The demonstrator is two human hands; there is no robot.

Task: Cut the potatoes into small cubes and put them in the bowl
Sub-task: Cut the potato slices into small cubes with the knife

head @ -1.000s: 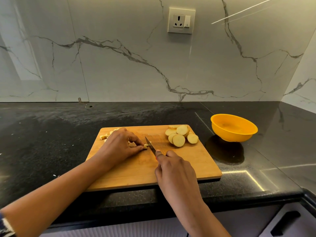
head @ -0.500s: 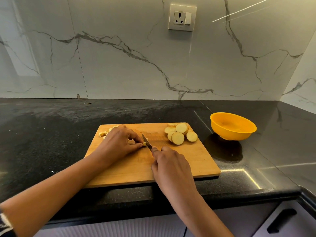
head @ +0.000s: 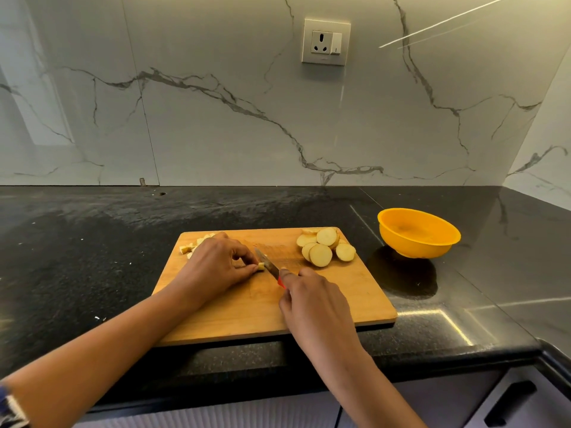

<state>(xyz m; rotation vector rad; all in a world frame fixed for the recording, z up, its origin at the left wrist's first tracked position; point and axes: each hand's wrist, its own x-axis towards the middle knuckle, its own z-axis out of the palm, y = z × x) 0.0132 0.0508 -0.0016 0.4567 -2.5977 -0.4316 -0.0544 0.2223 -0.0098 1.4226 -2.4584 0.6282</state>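
Observation:
A wooden cutting board (head: 355,298) lies on the black counter. My left hand (head: 216,267) pinches a small strip of potato (head: 261,266) near the board's middle. My right hand (head: 312,304) grips a knife (head: 267,264) with a red handle, its blade set against that strip. Cut potato cubes (head: 193,246) lie behind my left hand at the board's far left. A pile of round potato slices (head: 324,247) sits at the board's far right. The orange bowl (head: 418,233) stands on the counter right of the board and looks to hold nothing.
The black counter (head: 92,257) runs to a marble wall behind, with a wall socket (head: 326,41) above. The counter turns a corner at the right. A drawer handle (head: 509,403) shows below the front edge at the lower right.
The knife blade has shifted a little along the potato strip between cuts. My left hand keeps its hold on the strip. The camera view moved slightly.

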